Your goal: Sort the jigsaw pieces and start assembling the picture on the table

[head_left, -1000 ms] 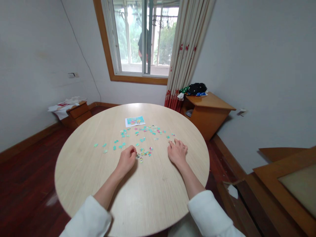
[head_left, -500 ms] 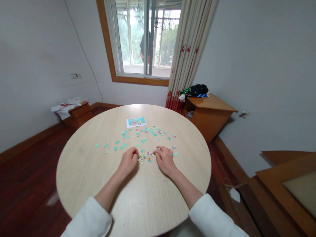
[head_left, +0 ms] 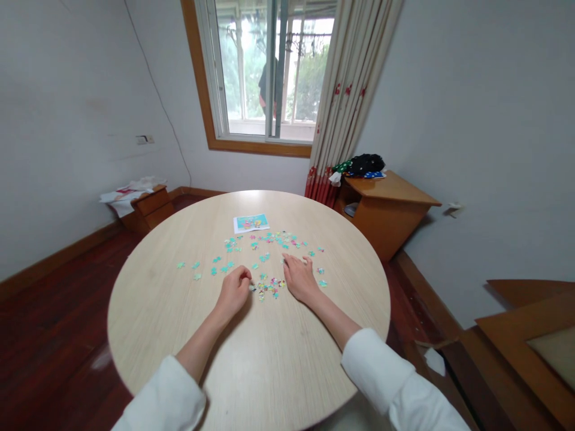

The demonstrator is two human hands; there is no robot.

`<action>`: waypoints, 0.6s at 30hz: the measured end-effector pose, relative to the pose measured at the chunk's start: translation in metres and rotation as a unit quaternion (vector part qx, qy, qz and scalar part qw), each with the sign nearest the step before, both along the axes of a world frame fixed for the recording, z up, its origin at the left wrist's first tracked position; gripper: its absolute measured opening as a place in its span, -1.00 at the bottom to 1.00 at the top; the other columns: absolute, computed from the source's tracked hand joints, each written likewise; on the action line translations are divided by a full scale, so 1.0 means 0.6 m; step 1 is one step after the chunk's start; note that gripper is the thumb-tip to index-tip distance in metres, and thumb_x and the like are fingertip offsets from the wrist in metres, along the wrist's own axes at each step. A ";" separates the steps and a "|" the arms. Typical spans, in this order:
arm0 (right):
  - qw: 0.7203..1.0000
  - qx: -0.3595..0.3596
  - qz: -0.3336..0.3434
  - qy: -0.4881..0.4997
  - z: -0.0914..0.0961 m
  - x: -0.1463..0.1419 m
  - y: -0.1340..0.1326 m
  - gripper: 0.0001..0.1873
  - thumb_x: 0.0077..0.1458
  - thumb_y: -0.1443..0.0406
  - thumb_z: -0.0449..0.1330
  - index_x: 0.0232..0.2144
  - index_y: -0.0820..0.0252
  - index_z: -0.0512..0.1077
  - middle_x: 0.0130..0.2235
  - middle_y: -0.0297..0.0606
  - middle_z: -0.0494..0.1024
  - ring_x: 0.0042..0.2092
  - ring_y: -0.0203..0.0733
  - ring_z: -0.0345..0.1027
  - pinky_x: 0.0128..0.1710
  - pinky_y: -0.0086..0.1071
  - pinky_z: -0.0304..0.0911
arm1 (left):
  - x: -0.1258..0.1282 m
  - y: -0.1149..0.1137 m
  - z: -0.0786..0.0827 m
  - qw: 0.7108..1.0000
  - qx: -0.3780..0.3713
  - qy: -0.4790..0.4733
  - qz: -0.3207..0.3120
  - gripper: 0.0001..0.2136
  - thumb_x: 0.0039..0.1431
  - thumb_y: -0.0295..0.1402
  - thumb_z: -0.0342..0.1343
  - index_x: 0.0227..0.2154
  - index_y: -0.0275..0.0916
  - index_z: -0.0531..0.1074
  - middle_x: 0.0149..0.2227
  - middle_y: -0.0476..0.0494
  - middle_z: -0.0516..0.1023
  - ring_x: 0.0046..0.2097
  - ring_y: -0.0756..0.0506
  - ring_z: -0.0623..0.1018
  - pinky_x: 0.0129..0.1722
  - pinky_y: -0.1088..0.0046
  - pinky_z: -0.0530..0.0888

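left hand [head_left: 234, 290] curled beside puzzle pieces [head_left: 270, 287], grip hard to see

left grip [head_left: 234, 292]: inside hidden | pieces [head_left: 275, 294]: prints too small | sleeves [head_left: 162, 395]: cut at bottom | curtain [head_left: 354, 66]: top cut off

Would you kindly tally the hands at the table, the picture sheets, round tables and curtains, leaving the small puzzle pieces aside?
Hands (left hand, right hand): 2
Picture sheet: 1
Round table: 1
Curtain: 1
Total: 5
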State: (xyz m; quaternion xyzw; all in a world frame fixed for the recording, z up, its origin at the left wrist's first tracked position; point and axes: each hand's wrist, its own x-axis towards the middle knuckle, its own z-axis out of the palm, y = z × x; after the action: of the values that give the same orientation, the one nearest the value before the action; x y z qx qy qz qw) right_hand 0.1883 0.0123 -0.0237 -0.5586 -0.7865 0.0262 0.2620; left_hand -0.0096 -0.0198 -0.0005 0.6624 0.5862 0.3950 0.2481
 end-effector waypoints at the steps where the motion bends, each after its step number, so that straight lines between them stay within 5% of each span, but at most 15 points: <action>1: 1.000 0.007 0.023 0.010 0.002 0.001 -0.004 -0.61 0.24 0.36 -0.14 0.06 0.26 0.28 -0.02 -0.04 0.51 0.07 -0.12 0.30 0.15 -0.06 -0.16 | 0.000 0.001 0.001 1.000 0.002 0.000 0.005 -0.87 -0.06 -0.52 -0.16 -0.56 -0.19 0.24 -0.52 -0.02 0.40 -0.40 -0.05 0.42 -0.32 0.45 0.32; 4: 0.996 0.018 0.078 0.040 0.008 0.004 -0.012 -0.64 0.24 0.37 -0.13 0.00 0.23 0.34 -0.09 -0.12 0.55 -0.02 -0.17 0.35 0.10 -0.13 -0.10 | -0.001 0.004 0.002 1.000 0.002 0.005 0.012 -0.87 -0.07 -0.52 -0.15 -0.56 -0.19 0.24 -0.53 -0.02 0.39 -0.40 -0.06 0.41 -0.33 0.44 0.31; 8: 0.995 0.004 0.071 0.071 0.012 0.003 -0.004 -0.63 0.23 0.37 -0.13 -0.02 0.24 0.37 -0.13 -0.14 0.55 -0.05 -0.18 0.35 0.05 -0.17 -0.03 | 0.001 0.011 0.001 1.000 0.004 0.009 0.017 -0.88 -0.06 -0.51 -0.15 -0.55 -0.19 0.25 -0.52 -0.02 0.39 -0.40 -0.06 0.41 -0.33 0.45 0.31; 18: 0.998 -0.040 0.034 -0.018 0.003 -0.032 0.054 -0.64 0.25 0.18 -0.05 -0.03 0.04 0.45 0.18 -0.16 0.31 0.24 -0.04 0.01 0.18 0.00 -0.18 | -0.008 0.031 -0.012 0.999 0.021 0.007 0.034 -0.87 -0.05 -0.52 -0.16 -0.55 -0.20 0.26 -0.54 0.00 0.38 -0.41 -0.06 0.41 -0.33 0.44 0.30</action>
State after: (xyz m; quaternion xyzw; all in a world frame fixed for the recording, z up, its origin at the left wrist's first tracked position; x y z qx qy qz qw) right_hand 0.1693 0.0445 -0.0219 -0.5423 -0.8078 0.0561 0.2242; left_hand -0.0145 -0.0011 -0.0076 0.6497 0.6018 0.4106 0.2169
